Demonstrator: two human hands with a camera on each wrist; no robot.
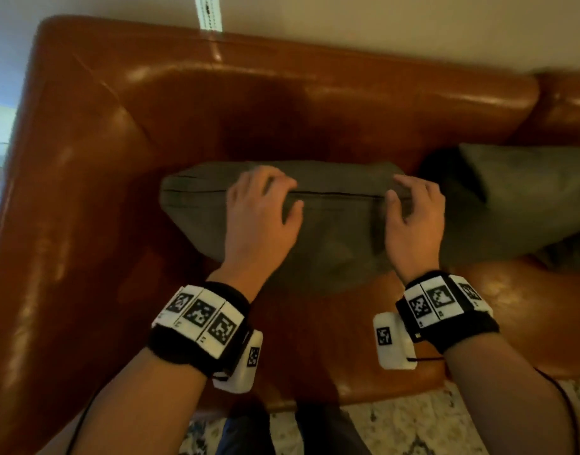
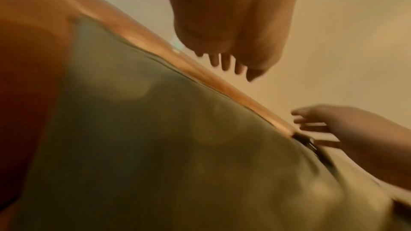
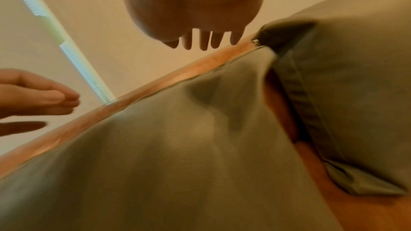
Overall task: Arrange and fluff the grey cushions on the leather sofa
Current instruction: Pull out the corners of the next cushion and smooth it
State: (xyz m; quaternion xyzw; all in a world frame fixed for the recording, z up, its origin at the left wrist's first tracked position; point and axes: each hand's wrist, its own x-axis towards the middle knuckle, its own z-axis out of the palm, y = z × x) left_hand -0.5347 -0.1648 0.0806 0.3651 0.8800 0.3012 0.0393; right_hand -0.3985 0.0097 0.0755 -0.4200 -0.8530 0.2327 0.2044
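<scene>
A grey cushion [image 1: 334, 231] stands against the backrest of the brown leather sofa [image 1: 216, 103], near its left arm. My left hand [image 1: 265, 201] hovers at the left part of the cushion's top seam and my right hand [image 1: 410, 205] at its right end. Both have loosely spread fingers and grip nothing. The left wrist view has the left fingers [image 2: 224, 62] clear of the cushion [image 2: 177, 147]. In the right wrist view the right fingers [image 3: 206, 41] hang just above the cushion [image 3: 177, 147]. A second grey cushion [image 1: 518, 198] [image 3: 355, 76] leans to the right of the first.
The sofa's left arm [image 1: 62, 192] rises beside the first cushion. A pale wall [image 1: 380, 18] runs behind the backrest. A patterned rug [image 1: 413, 428] lies in front of the sofa's seat edge, with my legs over it.
</scene>
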